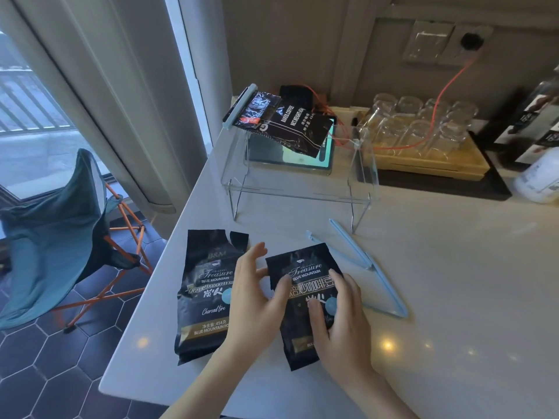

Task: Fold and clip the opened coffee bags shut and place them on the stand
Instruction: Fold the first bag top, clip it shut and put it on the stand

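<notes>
Two black coffee bags lie on the white counter. The left bag lies flat with its torn top open. The right bag has its top folded down. My left hand rests on that bag's left edge with the fingers spread. My right hand presses flat on its front. Two light blue sealing clips lie open just right of the bag. A clear acrylic stand stands behind, and a clipped black coffee bag lies on top of it.
A tablet sits under the stand. Upturned glasses on a wooden tray stand at the back right, with an orange cable running to a wall socket. A white bottle is at the far right. The counter's edge runs along the left, above a folding chair.
</notes>
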